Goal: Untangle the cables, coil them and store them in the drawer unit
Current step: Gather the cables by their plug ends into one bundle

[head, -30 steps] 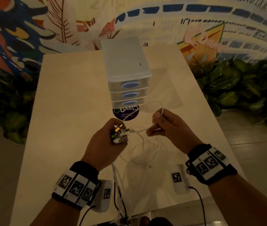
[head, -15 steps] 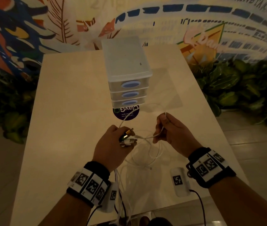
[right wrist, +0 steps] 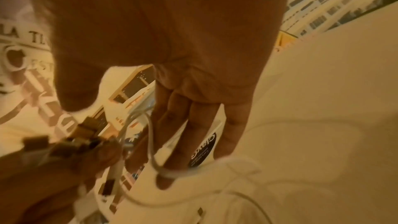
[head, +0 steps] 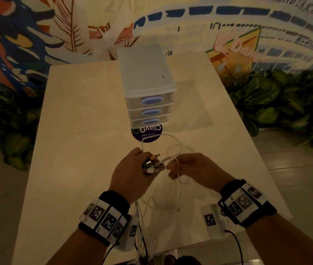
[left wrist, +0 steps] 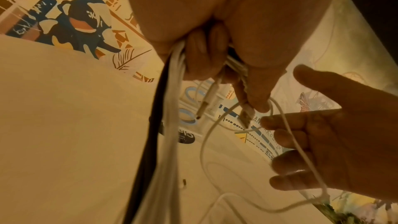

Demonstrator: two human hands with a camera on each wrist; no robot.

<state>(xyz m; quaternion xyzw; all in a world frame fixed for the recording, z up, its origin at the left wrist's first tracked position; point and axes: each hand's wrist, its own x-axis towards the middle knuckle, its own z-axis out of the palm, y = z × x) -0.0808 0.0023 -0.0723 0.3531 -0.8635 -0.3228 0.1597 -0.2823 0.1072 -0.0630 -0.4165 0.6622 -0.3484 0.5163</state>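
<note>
My left hand [head: 152,165] grips a bundle of cables [head: 138,213] just behind their plugs [head: 154,158]. The white and black cords [left wrist: 172,125] hang down over the table's near edge, and the plugs [left wrist: 203,106] stick out past my fingers. Right beside it, my right hand [head: 172,170] has its fingers fairly straight and its thumb held apart. A thin white cable [head: 179,148] is looped over those fingers [right wrist: 189,134] and trails in loose loops onto the table. The clear drawer unit [head: 146,73] stands beyond, with its three drawers shut.
The pale table [head: 84,121] carries a round purple sticker [head: 147,135] in front of the drawer unit. Leafy plants [head: 285,104] line both long sides of the table, and a painted wall stands behind.
My right hand has dropped and come in close to the left hand, going from pinching the thin cable to carrying it on straighter fingers. The left hand has shifted slightly right.
</note>
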